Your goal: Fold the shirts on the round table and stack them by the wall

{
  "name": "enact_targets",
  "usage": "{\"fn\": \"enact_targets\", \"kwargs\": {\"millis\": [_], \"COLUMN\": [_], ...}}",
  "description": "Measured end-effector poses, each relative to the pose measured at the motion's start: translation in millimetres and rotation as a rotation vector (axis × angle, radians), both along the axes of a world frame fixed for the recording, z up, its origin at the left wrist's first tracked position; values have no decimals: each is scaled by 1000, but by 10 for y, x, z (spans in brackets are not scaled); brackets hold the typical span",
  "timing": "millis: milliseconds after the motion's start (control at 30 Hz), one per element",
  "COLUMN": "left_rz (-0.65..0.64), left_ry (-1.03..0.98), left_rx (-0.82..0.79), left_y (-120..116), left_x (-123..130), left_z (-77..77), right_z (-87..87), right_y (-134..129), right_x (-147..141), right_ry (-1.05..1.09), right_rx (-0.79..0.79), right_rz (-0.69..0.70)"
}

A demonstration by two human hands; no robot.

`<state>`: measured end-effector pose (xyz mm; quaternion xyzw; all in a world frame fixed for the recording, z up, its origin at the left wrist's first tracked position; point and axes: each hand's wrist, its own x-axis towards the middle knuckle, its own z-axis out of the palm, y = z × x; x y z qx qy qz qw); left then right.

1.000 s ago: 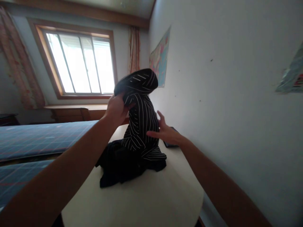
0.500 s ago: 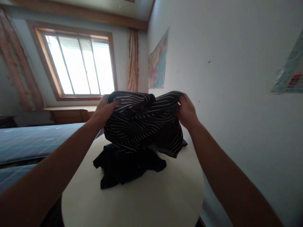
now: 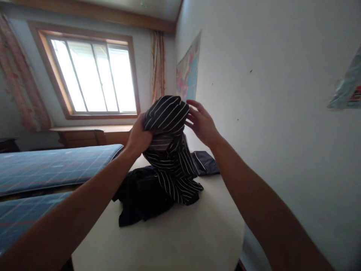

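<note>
A black garment with white stripes (image 3: 166, 114) hangs bunched above the table, its lower part draping down to the right of a black garment (image 3: 143, 192). My left hand (image 3: 140, 137) grips the striped cloth at its upper left. At the upper right edge of the cloth is my right hand (image 3: 201, 122), its fingers apart; whether the fingertips touch the fabric is hard to tell. A dark folded cloth with a pale line (image 3: 205, 162) lies behind, at the right side of the white table (image 3: 180, 237).
Blue plaid mattresses (image 3: 56, 165) lie to the left of the table. A white wall (image 3: 276, 131) runs close along the right side. Behind are a wooden desk (image 3: 81, 138) and a window (image 3: 96, 75).
The striped garment has gone from stretched between both hands to bunched in my left hand. My right hand has moved left and its fingers have opened. The dark folded cloth shows more.
</note>
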<state>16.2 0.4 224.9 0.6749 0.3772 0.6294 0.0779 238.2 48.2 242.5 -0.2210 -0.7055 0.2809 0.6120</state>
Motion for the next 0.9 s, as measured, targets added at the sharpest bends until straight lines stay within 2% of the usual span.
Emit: {"fn": "enact_targets", "kwargs": {"millis": [100, 200, 267, 333, 433, 467, 533, 700, 733, 833, 900], "left_rz": [127, 229, 211, 103, -155, -182, -153, 35, 38, -58, -53], "left_ry": [48, 242, 473, 709, 1010, 1065, 1083, 976, 959, 953, 892], "left_rx": [129, 142, 46, -148, -583, -684, -718, -527, -532, -564, -492], "left_y": [-42, -21, 26, 61, 46, 30, 6, 50, 64, 84, 78], "left_x": [-265, -455, -530, -568, -579, -574, -556, -479, -461, -401, -362], "left_z": [175, 193, 54, -192, -601, -705, -833, -904, -937, -1113, -1220], "right_z": [-415, -1060, -1523, -1931, -2331, -2400, -2460, -2462, -2474, -2518, -2501], "right_y": [389, 646, 703, 701, 680, 681, 693, 655, 624, 521, 479], "right_x": [446, 842, 1035, 1177, 1318, 1350, 1390, 1361, 1339, 1276, 1255], "right_ry": [-123, -447, -693, -882, -1033, -1039, -1031, -1028, -1035, -990, -819], "right_rx": [-110, -270, -372, -473, -583, -587, -575, -551, -542, -538, -550], "right_rz": [-245, -657, -817, -904, -960, -981, -998, -987, -982, -977, -963]}}
